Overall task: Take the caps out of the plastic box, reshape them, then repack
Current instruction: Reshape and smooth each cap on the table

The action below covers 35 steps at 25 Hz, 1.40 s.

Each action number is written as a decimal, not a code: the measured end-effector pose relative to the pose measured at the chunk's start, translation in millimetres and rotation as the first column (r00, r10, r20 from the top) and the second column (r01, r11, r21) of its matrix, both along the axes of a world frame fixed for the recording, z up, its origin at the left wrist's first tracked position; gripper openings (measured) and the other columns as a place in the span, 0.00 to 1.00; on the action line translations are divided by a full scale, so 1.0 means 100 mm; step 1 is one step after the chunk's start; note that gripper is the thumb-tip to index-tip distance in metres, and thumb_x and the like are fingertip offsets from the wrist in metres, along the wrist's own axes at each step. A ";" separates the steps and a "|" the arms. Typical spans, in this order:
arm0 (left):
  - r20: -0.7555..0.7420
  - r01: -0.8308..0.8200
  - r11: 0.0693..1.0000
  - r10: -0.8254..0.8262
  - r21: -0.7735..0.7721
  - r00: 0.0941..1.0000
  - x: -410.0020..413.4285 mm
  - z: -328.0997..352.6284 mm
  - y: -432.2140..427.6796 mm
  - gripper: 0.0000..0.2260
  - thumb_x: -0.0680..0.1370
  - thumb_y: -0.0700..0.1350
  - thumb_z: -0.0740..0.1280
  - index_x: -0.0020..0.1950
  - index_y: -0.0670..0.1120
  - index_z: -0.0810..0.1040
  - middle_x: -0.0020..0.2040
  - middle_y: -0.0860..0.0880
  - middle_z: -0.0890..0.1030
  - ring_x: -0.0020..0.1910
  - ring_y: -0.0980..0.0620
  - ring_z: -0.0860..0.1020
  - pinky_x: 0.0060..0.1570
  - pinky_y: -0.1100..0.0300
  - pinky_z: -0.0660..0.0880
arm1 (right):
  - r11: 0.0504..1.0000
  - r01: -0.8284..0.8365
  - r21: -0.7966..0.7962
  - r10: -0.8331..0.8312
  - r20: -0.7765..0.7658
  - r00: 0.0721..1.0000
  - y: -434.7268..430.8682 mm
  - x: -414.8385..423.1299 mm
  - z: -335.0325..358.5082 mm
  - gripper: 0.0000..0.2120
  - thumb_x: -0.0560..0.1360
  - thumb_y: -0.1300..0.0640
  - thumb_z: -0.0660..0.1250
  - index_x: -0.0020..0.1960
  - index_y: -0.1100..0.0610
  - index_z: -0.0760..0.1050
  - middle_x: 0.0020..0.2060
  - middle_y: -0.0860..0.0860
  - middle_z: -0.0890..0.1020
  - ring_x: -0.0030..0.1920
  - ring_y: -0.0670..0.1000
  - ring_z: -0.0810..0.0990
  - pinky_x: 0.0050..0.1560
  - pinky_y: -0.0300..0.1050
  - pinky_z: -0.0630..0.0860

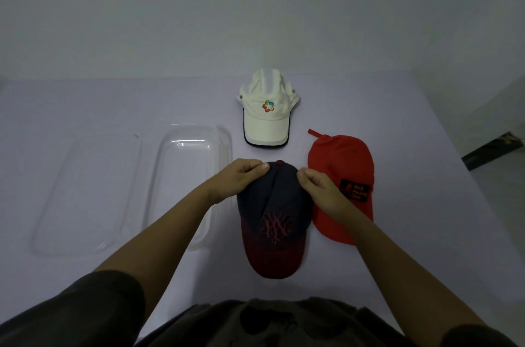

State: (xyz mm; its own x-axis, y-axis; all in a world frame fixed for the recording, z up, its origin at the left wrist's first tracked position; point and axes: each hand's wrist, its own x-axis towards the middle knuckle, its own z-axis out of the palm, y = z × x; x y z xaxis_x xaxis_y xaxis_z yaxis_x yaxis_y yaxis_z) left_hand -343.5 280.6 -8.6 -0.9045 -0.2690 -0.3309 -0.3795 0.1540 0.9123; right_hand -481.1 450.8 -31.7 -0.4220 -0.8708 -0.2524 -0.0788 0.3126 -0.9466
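A navy cap (274, 216) with a dark red brim and red embroidered logo lies on the table in front of me, brim toward me. My left hand (244, 177) pinches the crown's far left side and my right hand (319, 190) pinches its far right side. A red cap (341, 170) with a black patch lies flattened just right of it, partly under my right hand. A white cap (267, 114) with a coloured logo sits farther back. The clear plastic box (224, 145) stands empty left of the navy cap.
The box's clear lid (85, 193) lies flat at the far left of the pale table (426, 204). A wall rises behind the table. The table's right edge drops to a floor with a dark object (491, 150).
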 end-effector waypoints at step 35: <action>-0.125 -0.467 0.861 0.495 0.199 0.860 -0.08 0.01 0.15 0.18 0.81 0.52 0.55 0.34 0.45 0.69 0.30 0.49 0.71 0.31 0.56 0.72 0.35 0.63 0.71 | 0.879 0.456 -0.135 -0.476 -0.235 0.848 -0.11 0.19 -0.30 0.13 0.76 0.58 0.65 0.60 0.57 0.71 0.56 0.50 0.67 0.57 0.48 0.71 0.60 0.41 0.72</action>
